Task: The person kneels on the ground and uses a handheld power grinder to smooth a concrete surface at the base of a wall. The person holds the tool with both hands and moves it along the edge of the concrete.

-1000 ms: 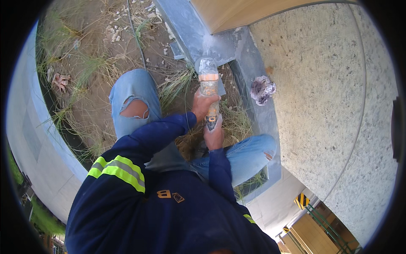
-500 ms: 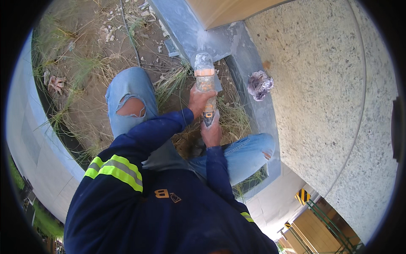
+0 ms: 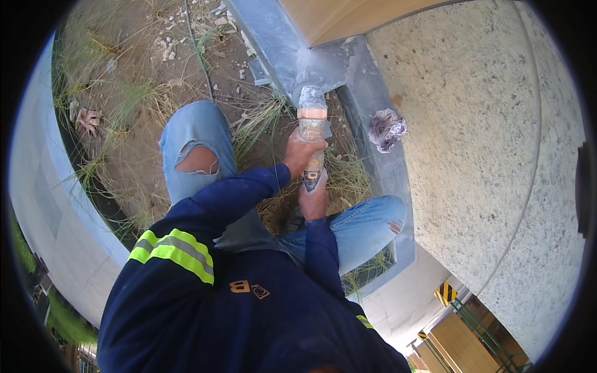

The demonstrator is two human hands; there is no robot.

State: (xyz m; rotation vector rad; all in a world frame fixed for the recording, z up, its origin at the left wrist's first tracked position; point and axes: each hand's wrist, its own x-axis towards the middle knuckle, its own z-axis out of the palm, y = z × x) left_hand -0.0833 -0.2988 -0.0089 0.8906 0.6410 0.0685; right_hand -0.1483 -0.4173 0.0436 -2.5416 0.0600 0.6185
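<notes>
Both my hands are clamped on the grinder (image 3: 312,128), a long, dusty tool with an orange collar (image 3: 312,114). My left hand (image 3: 301,153) wraps its middle and my right hand (image 3: 314,200) grips its rear end, so the 2 sit close together along the same body. The grinder points away from me: its head (image 3: 311,96) is beyond both hands, up at the grey ledge (image 3: 264,31), where pale dust (image 3: 309,61) shows. I cannot tell how flat it meets the stone, since the head covers that contact.

To do this well, I'd let my left hand guide and press lightly, with my right steadying the rear so the grinder doesn't tip. Short, overlapping passes at an even angle should mark the stone less than leaning hard on 1 spot. The panel (image 3: 348,18) rises just beyond the grinder's head, so a slip forward could scuff it. My fingers are best kept behind the collar.

Left of the grinder, grass (image 3: 264,127) grows near its head and might snag. The cable (image 3: 200,56) lies farther left; whether it feeds the grinder, I can't tell. Right of the grinder, well apart, sits a crumpled wad (image 3: 387,130).
</notes>
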